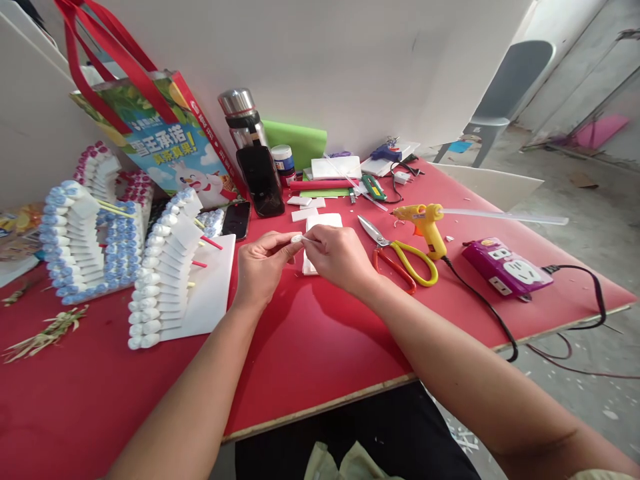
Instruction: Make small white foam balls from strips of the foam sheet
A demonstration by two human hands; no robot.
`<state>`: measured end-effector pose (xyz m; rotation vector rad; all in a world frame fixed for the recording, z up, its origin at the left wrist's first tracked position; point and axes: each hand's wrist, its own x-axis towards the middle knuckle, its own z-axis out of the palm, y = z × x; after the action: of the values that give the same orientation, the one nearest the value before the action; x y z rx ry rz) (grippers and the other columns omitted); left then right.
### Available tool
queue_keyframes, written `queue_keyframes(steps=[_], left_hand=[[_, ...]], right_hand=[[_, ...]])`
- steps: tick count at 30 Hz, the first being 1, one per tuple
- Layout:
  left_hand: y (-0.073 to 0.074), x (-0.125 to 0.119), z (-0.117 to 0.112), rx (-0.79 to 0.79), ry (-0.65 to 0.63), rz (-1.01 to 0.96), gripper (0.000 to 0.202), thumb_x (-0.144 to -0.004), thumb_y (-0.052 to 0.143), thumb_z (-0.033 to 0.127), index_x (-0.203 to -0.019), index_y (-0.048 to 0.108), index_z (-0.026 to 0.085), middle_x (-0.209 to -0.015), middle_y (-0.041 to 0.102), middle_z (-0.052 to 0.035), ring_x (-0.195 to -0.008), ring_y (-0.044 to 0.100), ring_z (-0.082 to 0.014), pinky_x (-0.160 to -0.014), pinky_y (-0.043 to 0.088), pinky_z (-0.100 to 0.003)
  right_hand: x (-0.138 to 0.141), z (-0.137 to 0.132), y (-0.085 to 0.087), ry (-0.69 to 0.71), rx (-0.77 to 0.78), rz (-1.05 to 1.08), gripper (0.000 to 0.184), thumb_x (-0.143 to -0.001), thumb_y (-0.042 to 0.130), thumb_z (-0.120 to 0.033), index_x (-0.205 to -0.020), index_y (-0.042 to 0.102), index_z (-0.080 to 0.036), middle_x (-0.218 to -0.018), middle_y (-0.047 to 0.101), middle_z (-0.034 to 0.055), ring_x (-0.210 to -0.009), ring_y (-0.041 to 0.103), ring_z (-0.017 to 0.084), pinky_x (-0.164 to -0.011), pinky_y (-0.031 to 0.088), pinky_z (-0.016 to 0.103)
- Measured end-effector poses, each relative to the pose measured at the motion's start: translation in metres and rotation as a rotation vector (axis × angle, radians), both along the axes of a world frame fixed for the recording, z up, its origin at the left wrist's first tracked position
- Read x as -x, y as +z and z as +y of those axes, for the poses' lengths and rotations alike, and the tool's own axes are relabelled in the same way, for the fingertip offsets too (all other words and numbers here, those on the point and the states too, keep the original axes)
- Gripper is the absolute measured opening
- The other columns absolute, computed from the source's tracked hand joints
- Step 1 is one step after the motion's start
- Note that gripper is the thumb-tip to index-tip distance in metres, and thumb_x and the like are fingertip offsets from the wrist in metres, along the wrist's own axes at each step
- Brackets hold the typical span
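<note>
My left hand (263,263) pinches a small white oval piece (297,238) between thumb and forefinger above the red table (310,347). My right hand (337,257) is closed in a pinch right beside it, its fingertips touching the same white piece. Under both hands lies a white foam strip (320,223). To the left stands a white foam model (173,273) lined with rows of small white and blue capsule shapes.
Scissors with red and yellow handles (400,257), a yellow glue gun (425,223) with a long glue stick, and a purple power strip (505,267) lie to the right. A phone, steel flask, paint jar, green sheet and a printed bag stand at the back.
</note>
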<state>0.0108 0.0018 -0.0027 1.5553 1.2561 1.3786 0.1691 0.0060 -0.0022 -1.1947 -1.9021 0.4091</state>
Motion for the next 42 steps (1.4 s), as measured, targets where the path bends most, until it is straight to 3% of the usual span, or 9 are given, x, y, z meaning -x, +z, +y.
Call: queue_keyframes(steps=[9,16,20,27,32,37,42], left_hand=[[-0.001,0.006,0.002,0.121,-0.052,-0.06,0.024,-0.061,0.09,0.028,-0.08,0.079,0.018,-0.068,0.069,-0.0016,-0.056,0.055,-0.0108,-0.047,0.043,-0.021],[-0.001,0.009,0.003,0.013,-0.151,0.072,0.026,-0.075,0.082,0.031,-0.1,0.081,0.023,-0.073,0.061,0.0003,-0.06,0.055,-0.0097,-0.054,0.046,-0.022],[0.002,0.01,0.001,0.02,-0.199,0.133,0.026,-0.083,0.074,0.031,-0.107,0.079,0.023,-0.078,0.064,-0.0016,-0.064,0.059,-0.0111,-0.056,0.047,-0.022],[0.003,0.005,-0.002,0.022,-0.097,0.125,0.022,-0.084,0.073,0.034,-0.099,0.077,0.019,-0.08,0.07,-0.004,-0.062,0.061,-0.0133,-0.055,0.048,-0.023],[-0.002,0.0,-0.001,0.001,-0.091,0.046,0.025,-0.085,0.072,0.039,-0.099,0.073,0.018,-0.081,0.069,-0.0034,-0.063,0.058,-0.0116,-0.062,0.05,-0.024],[-0.006,-0.004,-0.001,0.05,-0.065,-0.11,0.027,-0.079,0.078,0.039,-0.094,0.073,0.017,-0.079,0.068,-0.0026,-0.058,0.057,-0.0106,-0.057,0.05,-0.025],[0.0,0.003,0.0,0.08,-0.042,-0.017,0.026,-0.072,0.084,0.037,-0.087,0.075,0.017,-0.069,0.067,-0.0016,-0.056,0.056,-0.0115,-0.051,0.047,-0.024]], right_hand=[[-0.01,0.003,0.007,0.176,0.04,-0.157,0.019,-0.089,0.053,-0.009,-0.078,0.068,-0.013,-0.073,0.069,0.0058,-0.067,0.057,0.015,-0.064,0.036,0.025],[-0.009,0.003,0.008,0.139,0.107,-0.086,0.021,-0.091,0.056,-0.012,-0.075,0.068,-0.014,-0.072,0.07,0.0051,-0.064,0.058,0.013,-0.062,0.035,0.024],[-0.01,0.003,0.009,0.123,0.168,-0.036,0.021,-0.094,0.058,-0.019,-0.078,0.07,-0.014,-0.072,0.07,0.0044,-0.059,0.057,0.012,-0.059,0.034,0.025],[-0.011,0.005,0.009,0.068,0.18,0.05,0.021,-0.093,0.06,-0.026,-0.077,0.069,-0.016,-0.068,0.067,0.0025,-0.06,0.057,0.013,-0.058,0.034,0.025],[-0.01,0.004,0.007,0.073,0.069,0.021,0.021,-0.094,0.056,-0.025,-0.075,0.063,-0.016,-0.069,0.066,0.0022,-0.062,0.055,0.013,-0.06,0.034,0.024],[-0.009,0.001,0.004,0.113,-0.022,-0.035,0.02,-0.093,0.053,-0.02,-0.077,0.063,-0.015,-0.073,0.066,0.0051,-0.065,0.054,0.014,-0.062,0.035,0.025],[-0.008,0.002,0.004,0.152,0.005,-0.099,0.017,-0.093,0.051,-0.015,-0.085,0.066,-0.012,-0.079,0.068,0.0075,-0.07,0.058,0.015,-0.066,0.037,0.025]])
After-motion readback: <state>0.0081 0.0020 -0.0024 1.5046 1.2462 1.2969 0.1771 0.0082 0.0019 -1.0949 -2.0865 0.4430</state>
